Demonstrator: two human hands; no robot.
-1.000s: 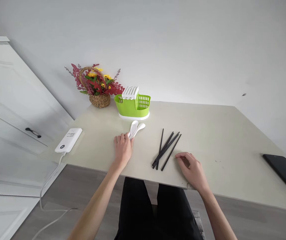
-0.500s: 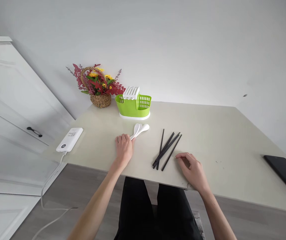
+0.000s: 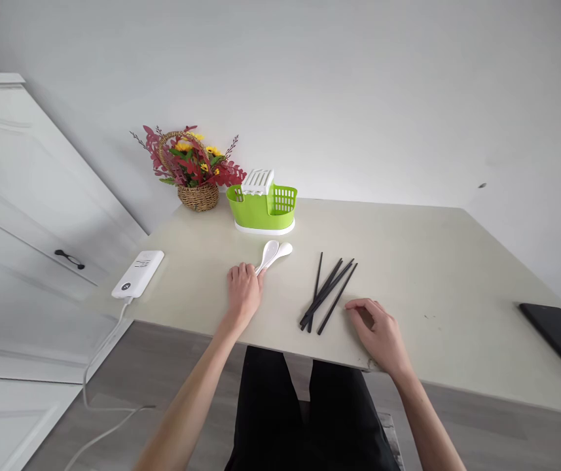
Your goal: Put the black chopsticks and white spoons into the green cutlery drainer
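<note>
My left hand (image 3: 244, 292) rests on the table with its fingers closed around the handles of white spoons (image 3: 270, 252). Their bowls stick out past my fingertips, pointing away from me, and the handles are mostly hidden in my grip. Several black chopsticks (image 3: 328, 292) lie loosely crossed in front of me, between my two hands. Just to their right, my right hand (image 3: 376, 330) lies on its side on the table, fingers curled and thumb near the index finger, holding nothing visible.
Beyond the spoons stands a green cutlery basket (image 3: 255, 214) with a white slotted top. A wicker basket of artificial flowers (image 3: 198, 197) is beside it. A white power bank (image 3: 139, 273) with a cable lies left, a black phone (image 3: 558, 340) at the right edge.
The spoons have shifted slightly in my left hand: one bowl now covers the middle one that showed before. My right hand and the chopsticks stay where they were.
</note>
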